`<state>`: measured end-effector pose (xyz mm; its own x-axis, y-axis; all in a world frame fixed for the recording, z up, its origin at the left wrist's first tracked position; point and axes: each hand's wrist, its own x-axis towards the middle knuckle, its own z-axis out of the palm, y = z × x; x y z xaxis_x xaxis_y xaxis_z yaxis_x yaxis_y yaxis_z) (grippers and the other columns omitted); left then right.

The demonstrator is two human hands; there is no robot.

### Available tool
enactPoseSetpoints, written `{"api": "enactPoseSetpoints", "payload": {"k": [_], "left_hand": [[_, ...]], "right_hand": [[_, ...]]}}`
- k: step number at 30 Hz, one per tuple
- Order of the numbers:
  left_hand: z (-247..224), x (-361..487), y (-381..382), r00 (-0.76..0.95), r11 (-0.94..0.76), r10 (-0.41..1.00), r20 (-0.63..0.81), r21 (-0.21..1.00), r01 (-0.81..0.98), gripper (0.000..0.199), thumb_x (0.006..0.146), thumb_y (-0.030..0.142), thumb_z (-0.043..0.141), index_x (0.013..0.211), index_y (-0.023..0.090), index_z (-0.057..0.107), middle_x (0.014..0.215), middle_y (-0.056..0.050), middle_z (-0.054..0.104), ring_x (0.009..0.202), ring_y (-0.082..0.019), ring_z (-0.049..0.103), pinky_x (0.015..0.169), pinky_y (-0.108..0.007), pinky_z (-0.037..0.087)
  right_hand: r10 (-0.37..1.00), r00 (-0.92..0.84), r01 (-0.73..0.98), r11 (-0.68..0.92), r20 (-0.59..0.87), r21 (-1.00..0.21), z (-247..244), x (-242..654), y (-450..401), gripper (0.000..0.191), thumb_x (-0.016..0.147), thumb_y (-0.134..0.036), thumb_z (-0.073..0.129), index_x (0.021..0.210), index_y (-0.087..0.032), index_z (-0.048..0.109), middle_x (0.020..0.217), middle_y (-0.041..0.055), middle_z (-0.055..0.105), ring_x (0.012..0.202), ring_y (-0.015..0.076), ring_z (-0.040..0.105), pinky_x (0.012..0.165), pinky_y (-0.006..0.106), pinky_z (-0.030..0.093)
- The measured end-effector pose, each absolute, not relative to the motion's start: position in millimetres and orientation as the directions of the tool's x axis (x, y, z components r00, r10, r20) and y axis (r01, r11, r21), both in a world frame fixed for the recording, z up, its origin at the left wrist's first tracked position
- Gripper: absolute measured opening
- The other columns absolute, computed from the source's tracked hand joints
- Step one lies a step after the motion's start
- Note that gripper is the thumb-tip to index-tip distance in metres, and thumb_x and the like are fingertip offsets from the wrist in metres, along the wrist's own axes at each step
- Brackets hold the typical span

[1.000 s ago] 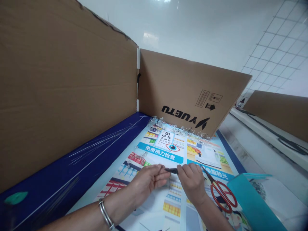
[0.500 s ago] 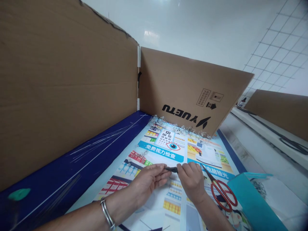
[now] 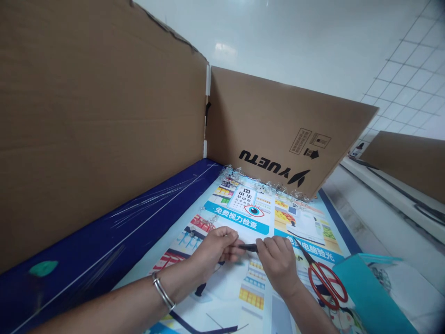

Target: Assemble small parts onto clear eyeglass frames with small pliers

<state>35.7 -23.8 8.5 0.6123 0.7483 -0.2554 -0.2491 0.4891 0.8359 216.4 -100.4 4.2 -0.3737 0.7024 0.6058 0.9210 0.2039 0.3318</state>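
Note:
Between my hands, low in the middle of the view, a short dark strip lies roughly level. My right hand is closed round its right end. The fingers of my left hand, with a metal bangle on the wrist, are pinched at its left end. Scissors with red handles lie on the printed sheet just right of my right hand. A turquoise box sits beyond them, with thin wire-like pieces inside.
Tall cardboard panels stand at the left and back. Tangled clear and dark bits line the back panel's foot. A green piece rests on the blue surface at left. Dark strips lie near the front.
The view has shifted slightly, so the surroundings appear further right. My left hand has turned a little and its fingers have curled in more; the dark strip remains between both hands.

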Motion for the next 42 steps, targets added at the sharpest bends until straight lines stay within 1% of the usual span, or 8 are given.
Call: {"api": "enactPoseSetpoints", "payload": {"k": [4, 8, 13, 18, 24, 32, 42], "left_hand": [[9.3, 35.5, -23.6, 0.6, 0.467, 0.758, -0.256, 0.855, -0.226, 0.024, 0.075, 0.035, 0.058, 0.075, 0.014, 0.048, 0.075, -0.005, 0.063, 0.063, -0.016, 0.064, 0.051, -0.022, 0.047], [9.8, 35.8, -25.4, 0.592, 0.472, 0.758, -0.274, 0.857, -0.207, 0.022, 0.075, 0.033, 0.057, 0.076, 0.014, 0.048, 0.077, -0.007, 0.063, 0.063, -0.016, 0.064, 0.051, -0.023, 0.046], [9.9, 36.2, -26.7, 0.6, 0.467, 0.757, -0.259, 0.857, -0.218, 0.021, 0.077, 0.032, 0.056, 0.076, 0.014, 0.047, 0.078, -0.007, 0.062, 0.065, -0.018, 0.065, 0.051, -0.024, 0.047], [7.5, 35.9, -25.3, 0.592, 0.457, 0.767, -0.248, 0.858, -0.233, 0.022, 0.077, 0.034, 0.054, 0.077, 0.014, 0.047, 0.077, -0.008, 0.063, 0.064, -0.017, 0.065, 0.052, -0.024, 0.047], [6.2, 36.5, -25.4, 0.595, 0.463, 0.765, -0.247, 0.853, -0.241, 0.022, 0.076, 0.033, 0.056, 0.075, 0.014, 0.047, 0.072, -0.005, 0.061, 0.062, -0.017, 0.065, 0.049, -0.023, 0.046], [5.5, 36.6, -26.6, 0.592, 0.471, 0.764, -0.255, 0.848, -0.242, 0.02, 0.076, 0.031, 0.057, 0.076, 0.013, 0.048, 0.076, -0.008, 0.062, 0.064, -0.018, 0.065, 0.05, -0.024, 0.048], [0.6, 37.6, -24.6, 0.608, 0.493, 0.747, -0.268, 0.837, -0.237, 0.021, 0.077, 0.033, 0.056, 0.078, 0.013, 0.048, 0.076, -0.009, 0.062, 0.064, -0.019, 0.065, 0.05, -0.024, 0.049]], "right_hand": [[0.695, -0.387, 0.917, 0.219, 0.606, 0.333, 3.7, 215.8, -100.2, 0.018, 0.084, -0.015, 0.047, 0.098, -0.019, 0.057, 0.078, 0.0044, 0.055, 0.078, 0.0168, 0.048, 0.07, 0.034, 0.032], [0.712, -0.401, 0.909, 0.23, 0.576, 0.348, 3.6, 215.3, -101.0, 0.02, 0.083, -0.013, 0.048, 0.1, -0.019, 0.056, 0.079, 0.0047, 0.056, 0.079, 0.0177, 0.047, 0.071, 0.035, 0.032], [0.718, -0.416, 0.901, 0.242, 0.558, 0.36, 4.1, 214.2, -101.9, 0.021, 0.082, -0.013, 0.05, 0.101, -0.019, 0.056, 0.08, 0.0046, 0.056, 0.08, 0.0183, 0.046, 0.072, 0.036, 0.032], [0.725, -0.395, 0.91, 0.223, 0.564, 0.35, 3.0, 215.0, -101.4, 0.02, 0.082, -0.015, 0.05, 0.101, -0.019, 0.056, 0.079, 0.0049, 0.056, 0.079, 0.0181, 0.046, 0.071, 0.036, 0.032], [0.714, -0.396, 0.91, 0.218, 0.578, 0.353, 2.6, 214.1, -101.2, 0.019, 0.083, -0.015, 0.049, 0.1, -0.019, 0.057, 0.078, 0.0048, 0.055, 0.079, 0.0175, 0.046, 0.071, 0.035, 0.032], [0.724, -0.409, 0.902, 0.226, 0.556, 0.368, 2.7, 214.6, -101.5, 0.02, 0.081, -0.014, 0.052, 0.101, -0.018, 0.056, 0.08, 0.0039, 0.057, 0.079, 0.0179, 0.045, 0.07, 0.035, 0.031], [0.726, -0.42, 0.897, 0.24, 0.545, 0.372, 4.9, 213.5, -102.4, 0.019, 0.081, -0.014, 0.052, 0.099, -0.017, 0.056, 0.079, 0.0038, 0.057, 0.077, 0.0176, 0.045, 0.068, 0.035, 0.031]]}}
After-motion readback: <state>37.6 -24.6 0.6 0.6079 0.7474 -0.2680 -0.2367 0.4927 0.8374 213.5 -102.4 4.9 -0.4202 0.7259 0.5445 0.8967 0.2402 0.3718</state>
